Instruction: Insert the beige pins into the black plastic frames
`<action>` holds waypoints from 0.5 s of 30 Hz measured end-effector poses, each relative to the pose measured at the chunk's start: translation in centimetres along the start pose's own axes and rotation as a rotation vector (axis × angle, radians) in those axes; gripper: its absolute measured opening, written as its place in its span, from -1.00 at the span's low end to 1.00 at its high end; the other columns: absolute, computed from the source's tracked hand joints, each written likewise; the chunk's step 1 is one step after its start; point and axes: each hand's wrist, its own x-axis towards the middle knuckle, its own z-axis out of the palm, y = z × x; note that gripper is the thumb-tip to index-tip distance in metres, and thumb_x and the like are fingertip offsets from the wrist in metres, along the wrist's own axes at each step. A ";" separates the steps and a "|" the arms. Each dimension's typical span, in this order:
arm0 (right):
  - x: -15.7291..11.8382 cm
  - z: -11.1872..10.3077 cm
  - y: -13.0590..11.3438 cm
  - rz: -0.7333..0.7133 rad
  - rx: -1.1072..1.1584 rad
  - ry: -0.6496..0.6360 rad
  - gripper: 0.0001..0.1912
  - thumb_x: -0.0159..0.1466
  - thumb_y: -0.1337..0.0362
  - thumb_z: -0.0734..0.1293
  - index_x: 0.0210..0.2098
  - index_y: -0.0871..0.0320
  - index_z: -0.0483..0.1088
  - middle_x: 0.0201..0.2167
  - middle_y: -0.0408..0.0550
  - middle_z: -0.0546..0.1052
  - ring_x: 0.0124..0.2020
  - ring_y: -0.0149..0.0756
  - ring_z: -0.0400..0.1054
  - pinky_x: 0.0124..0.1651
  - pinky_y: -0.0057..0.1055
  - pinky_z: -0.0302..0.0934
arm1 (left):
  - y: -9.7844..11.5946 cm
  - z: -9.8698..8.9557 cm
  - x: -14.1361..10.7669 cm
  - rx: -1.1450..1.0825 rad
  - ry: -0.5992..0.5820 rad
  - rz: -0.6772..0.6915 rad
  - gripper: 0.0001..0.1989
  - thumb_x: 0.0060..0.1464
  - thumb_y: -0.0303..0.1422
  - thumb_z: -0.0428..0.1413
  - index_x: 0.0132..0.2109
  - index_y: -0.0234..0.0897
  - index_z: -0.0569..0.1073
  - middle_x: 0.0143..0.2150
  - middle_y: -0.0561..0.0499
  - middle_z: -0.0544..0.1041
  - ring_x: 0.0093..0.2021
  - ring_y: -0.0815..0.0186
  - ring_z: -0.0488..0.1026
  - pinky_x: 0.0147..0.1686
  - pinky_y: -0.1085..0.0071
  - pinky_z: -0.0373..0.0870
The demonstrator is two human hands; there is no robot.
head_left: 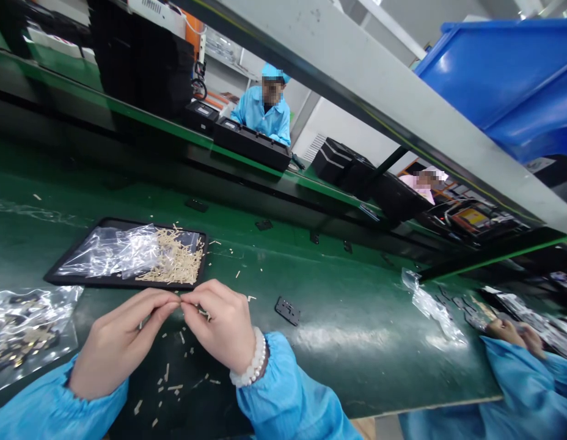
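My left hand [123, 336] and my right hand [222, 321] meet fingertip to fingertip just in front of a black tray [104, 282]. Both pinch at one spot; whatever sits between the tips is too small to make out. Pale slivers also show in the curl of my right fingers. The tray carries a heap of small beige strips [180, 260] and a clear plastic bag [118, 250]. Loose strips [175, 387] lie scattered on the green table below my hands. A small black plate with holes [288, 310] rests to the right of my right hand.
At the left edge lies a clear bag of small metallic parts [24, 336]. Several black pieces [264, 225] line the far side of the table [357, 342]. A co-worker's hands [512, 333] work at the right, near crumpled plastic [432, 308]. A metal beam [357, 73] crosses overhead.
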 end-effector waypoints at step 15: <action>1.1 0.6 1.3 0.549 0.537 0.111 -0.88 0.22 0.25 0.35 -0.42 0.10 0.49 -0.56 -0.19 0.54 -0.57 -0.35 0.42 -0.46 -0.45 0.33 | -0.1 0.4 0.4 0.036 -0.004 -0.059 -0.69 0.21 -0.04 0.06 -0.28 -0.13 0.54 -0.28 0.02 0.66 -0.32 0.22 0.60 -0.26 0.39 0.55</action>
